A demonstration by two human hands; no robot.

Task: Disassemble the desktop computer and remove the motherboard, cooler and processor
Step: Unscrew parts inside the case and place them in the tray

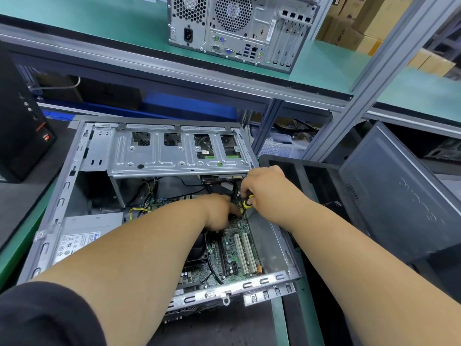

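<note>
An open grey desktop case [62, 188] lies on its side on the bench. Inside it the green motherboard [232, 248] shows with white slots at the right. My right hand [264, 188] grips a yellow and black screwdriver [247, 203], its tip pointing down at the board's far right corner. My left hand [219, 213] reaches in beside it, fingers curled near the screwdriver tip; what they touch is hidden. My left arm hides the cooler and the processor. A silver power supply [84, 236] sits at the case's left.
A metal drive cage [174, 153] spans the case's far side. A black tower [22, 121] stands at the left. Dark case panels [399, 196] lean at the right. A second computer [237, 28] stands on the green shelf above.
</note>
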